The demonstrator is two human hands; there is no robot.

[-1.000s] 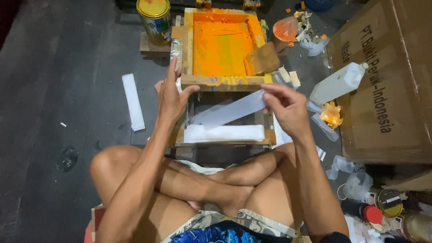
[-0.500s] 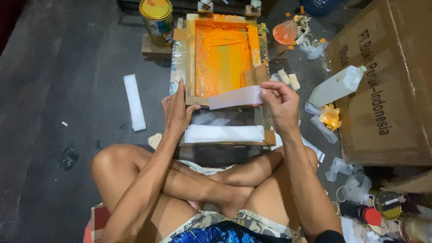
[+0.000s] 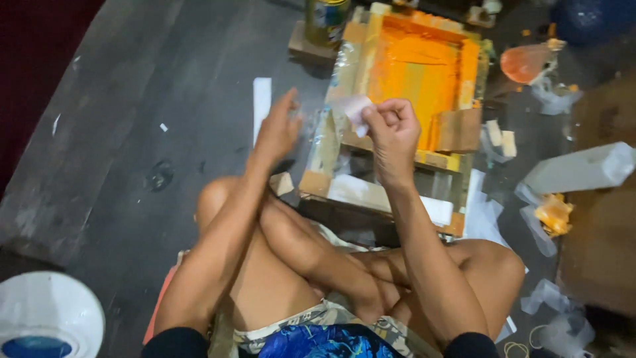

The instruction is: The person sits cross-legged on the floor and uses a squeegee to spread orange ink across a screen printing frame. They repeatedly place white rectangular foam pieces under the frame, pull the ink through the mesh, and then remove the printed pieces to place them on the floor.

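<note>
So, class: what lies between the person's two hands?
In the head view, the left hand and right hand flank the frame's tape-wrapped left rail, plus the pale strip pinched in the right hand.

orange ink coats the wooden screen frame [image 3: 424,73]; white strip [image 3: 262,106] on dark grey floor [image 3: 132,132].

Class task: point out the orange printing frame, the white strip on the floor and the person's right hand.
orange printing frame [image 3: 424,73], head view, on its inked mesh.
white strip [image 3: 262,106], head view, mid-length.
right hand [image 3: 392,132], head view, on the knuckles.
</note>
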